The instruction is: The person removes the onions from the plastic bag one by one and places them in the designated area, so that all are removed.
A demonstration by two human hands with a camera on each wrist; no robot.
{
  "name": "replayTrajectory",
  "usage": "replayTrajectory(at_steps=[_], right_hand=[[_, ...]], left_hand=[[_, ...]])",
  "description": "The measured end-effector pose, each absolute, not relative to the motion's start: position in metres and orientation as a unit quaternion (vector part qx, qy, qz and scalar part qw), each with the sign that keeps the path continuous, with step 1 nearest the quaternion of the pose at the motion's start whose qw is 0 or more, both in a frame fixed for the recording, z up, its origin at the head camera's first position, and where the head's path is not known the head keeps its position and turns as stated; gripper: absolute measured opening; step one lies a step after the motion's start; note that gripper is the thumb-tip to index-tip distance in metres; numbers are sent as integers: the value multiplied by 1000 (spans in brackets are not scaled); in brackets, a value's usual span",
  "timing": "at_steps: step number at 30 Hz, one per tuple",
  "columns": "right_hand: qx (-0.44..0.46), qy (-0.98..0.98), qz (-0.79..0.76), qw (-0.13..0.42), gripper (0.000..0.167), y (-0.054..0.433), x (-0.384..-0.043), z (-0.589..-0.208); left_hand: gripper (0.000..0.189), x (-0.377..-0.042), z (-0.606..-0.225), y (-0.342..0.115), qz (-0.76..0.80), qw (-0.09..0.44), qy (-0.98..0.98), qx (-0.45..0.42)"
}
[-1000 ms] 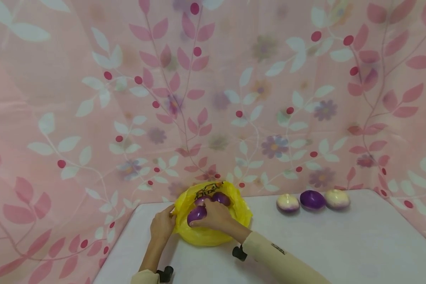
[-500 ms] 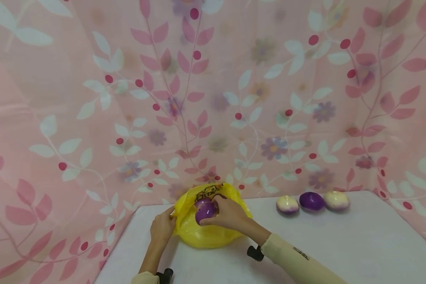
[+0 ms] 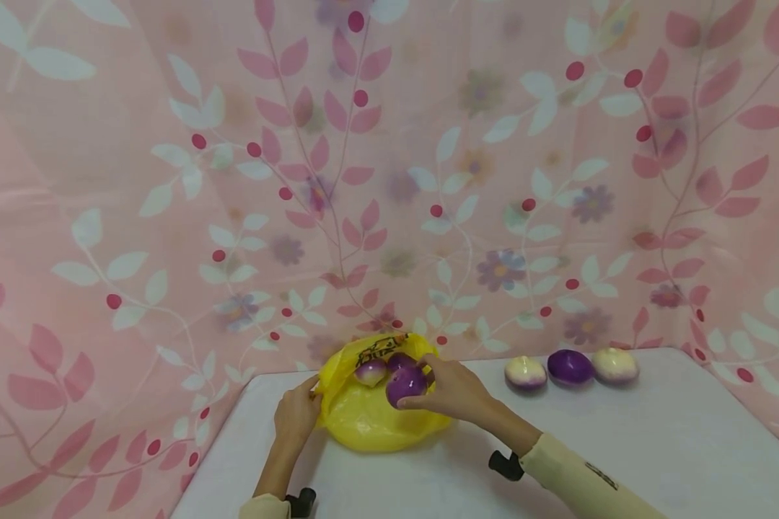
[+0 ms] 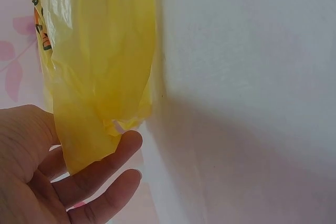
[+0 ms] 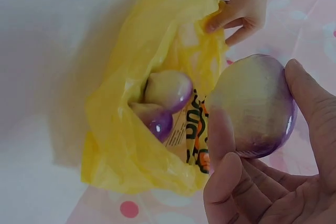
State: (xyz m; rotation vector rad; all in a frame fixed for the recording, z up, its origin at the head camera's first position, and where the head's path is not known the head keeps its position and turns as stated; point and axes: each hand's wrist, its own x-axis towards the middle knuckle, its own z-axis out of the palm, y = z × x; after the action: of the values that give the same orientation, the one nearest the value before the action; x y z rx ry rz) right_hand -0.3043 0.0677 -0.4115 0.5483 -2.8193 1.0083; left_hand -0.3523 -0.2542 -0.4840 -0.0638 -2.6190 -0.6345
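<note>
My right hand (image 3: 457, 393) grips a purple and white turnip (image 3: 405, 389) between thumb and fingers, over the right side of the yellow plastic bag (image 3: 363, 425). In the right wrist view this turnip (image 5: 257, 106) is held up apart from the bag, its pale side showing. Two more turnips lie inside the bag: a pale one with a purple top (image 3: 371, 372) and a purple one (image 3: 399, 362), partly hidden in the head view. My left hand (image 3: 296, 412) pinches the bag's left edge, keeping the mouth spread; in the left wrist view its thumb is hidden behind the plastic.
Along the back right of the white table (image 3: 623, 440) three turnips sit in a row: a pale one (image 3: 526, 374), a purple one (image 3: 570, 367) and another pale one (image 3: 616, 366). Behind the table hangs a pink floral cloth (image 3: 402, 216).
My right hand has drawn the turnip from the left part of the bag up and rightward, uncovering the two turnips inside. My left hand has stayed at the bag's edge.
</note>
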Motion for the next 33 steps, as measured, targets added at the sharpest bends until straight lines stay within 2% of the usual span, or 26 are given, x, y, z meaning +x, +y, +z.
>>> replayTrajectory(at_steps=[20,33], right_hand=[[126,-922,363,48,74,118,-292,-421],[129,-924,352,77,68,158,-284,-436]], left_hand=[[37,-351,-482,-252,-222,223,-949,-24],[37,-352,-484,-254,-224,219,-949,-22]])
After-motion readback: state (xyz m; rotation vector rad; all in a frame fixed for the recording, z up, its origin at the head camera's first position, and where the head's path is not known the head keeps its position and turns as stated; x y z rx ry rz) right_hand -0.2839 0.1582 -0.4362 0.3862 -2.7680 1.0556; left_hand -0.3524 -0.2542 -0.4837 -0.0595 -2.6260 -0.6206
